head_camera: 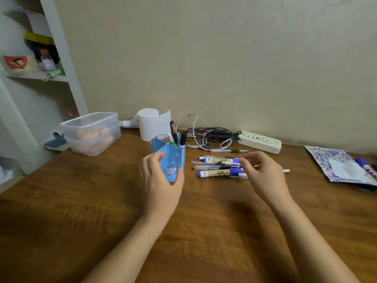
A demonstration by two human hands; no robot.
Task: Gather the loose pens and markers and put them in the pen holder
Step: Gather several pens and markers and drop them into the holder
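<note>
A blue translucent pen holder (173,158) with a cartoon sticker stands on the wooden desk (81,201), with a few pens and a black marker (182,138) upright in its rear compartments. My left hand (161,180) is wrapped around its front. To the right lies a loose pile: two white-and-blue markers (219,160) (218,172) and several thin pens (206,167). My right hand (263,172) hovers over the pile's right end, fingers apart, holding nothing. One pen (228,150) lies apart behind the pile. Another pen's orange-white tip (286,170) pokes out beyond my right hand.
A clear lidded food box (92,132) sits at left, a white paper roll (153,124) behind the holder. Tangled cables (208,135) and a white power strip (260,141) lie by the wall. A patterned pouch (342,164) with blue markers (367,167) is at far right.
</note>
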